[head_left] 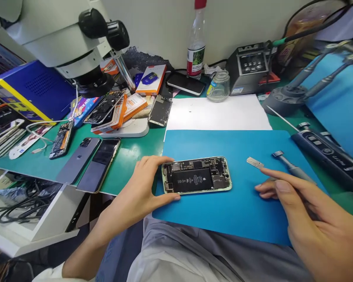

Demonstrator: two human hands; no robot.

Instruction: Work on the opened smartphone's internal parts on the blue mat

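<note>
An opened phone lies on the blue mat, its black battery, circuit board and small metal shields exposed. My left hand grips its left end, thumb on the near edge and fingers on the far edge. To the right, a small flat metal blade with a slot rests on the mat. My right hand reaches towards it with the index finger stretched out, its tip at the blade's near end; thumb and index are apart, the other fingers partly curled. A grey-handled tool lies just beyond that hand.
A microscope overhangs the left side. Phones and a phone back lie on the green mat. White paper, a glass jar, a bottle and a control box stand behind; a black handheld device is right.
</note>
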